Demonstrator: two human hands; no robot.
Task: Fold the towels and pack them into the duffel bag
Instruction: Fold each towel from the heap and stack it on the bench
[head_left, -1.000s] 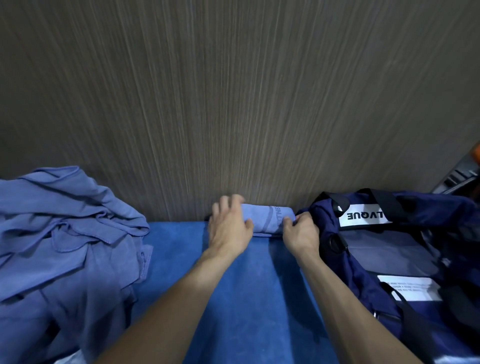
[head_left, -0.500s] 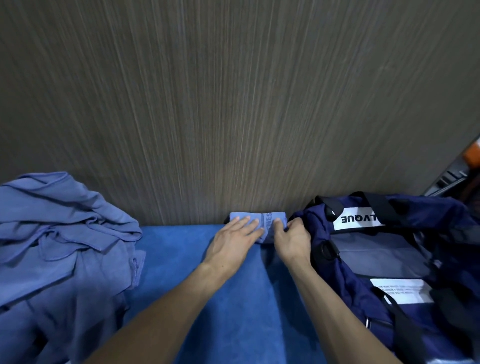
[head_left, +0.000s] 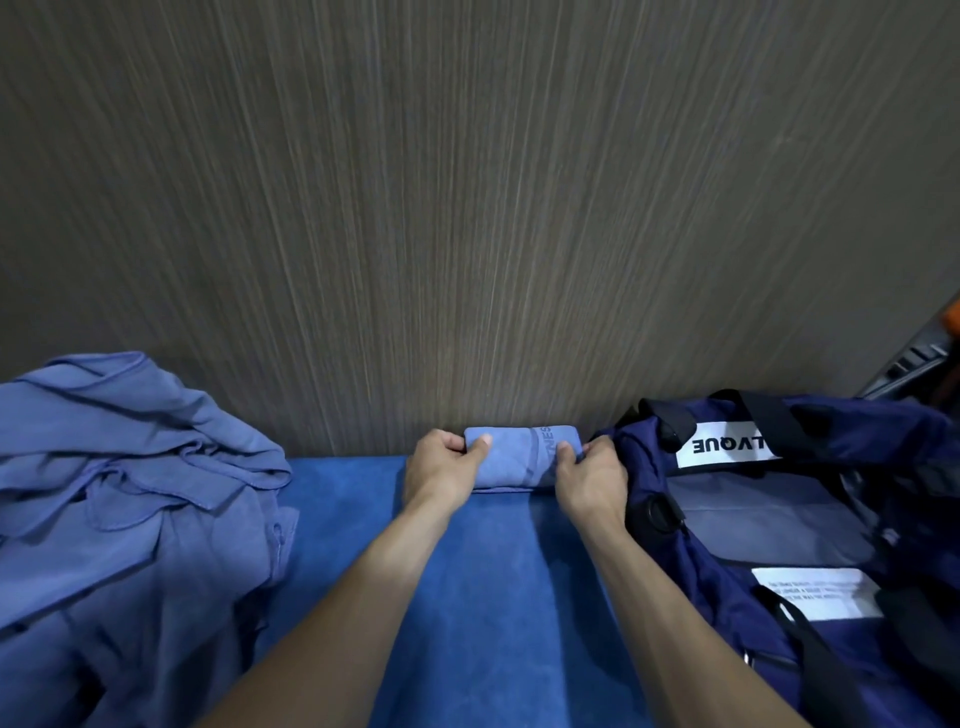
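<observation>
You have the folded towel (head_left: 511, 457) pinched at both ends: your left hand (head_left: 441, 470) grips its left end with the thumb on top and the fingers (head_left: 451, 441) curled behind, and your right hand (head_left: 592, 478) grips the right end the same way. Holding both ends likely keeps the layers from springing open. The towel sits at about 12 o'clock from you, at the far edge of the blue counter (head_left: 467, 597), right up against the wood-grain wall (head_left: 467, 208); I cannot tell whether it rests on the counter or is just lifted off it.

The duffel bag (head_left: 779, 519) lies open at about 2 o'clock, touching or almost touching your right hand, so the carry across should be short. Its white label (head_left: 727, 447) faces you upside down.

The pile of unfolded towels (head_left: 130, 493) is heaped at about 10 o'clock, well apart from the bag, which leaves the middle of the counter as folding space. Judging by that pile, most of the job is still ahead.
</observation>
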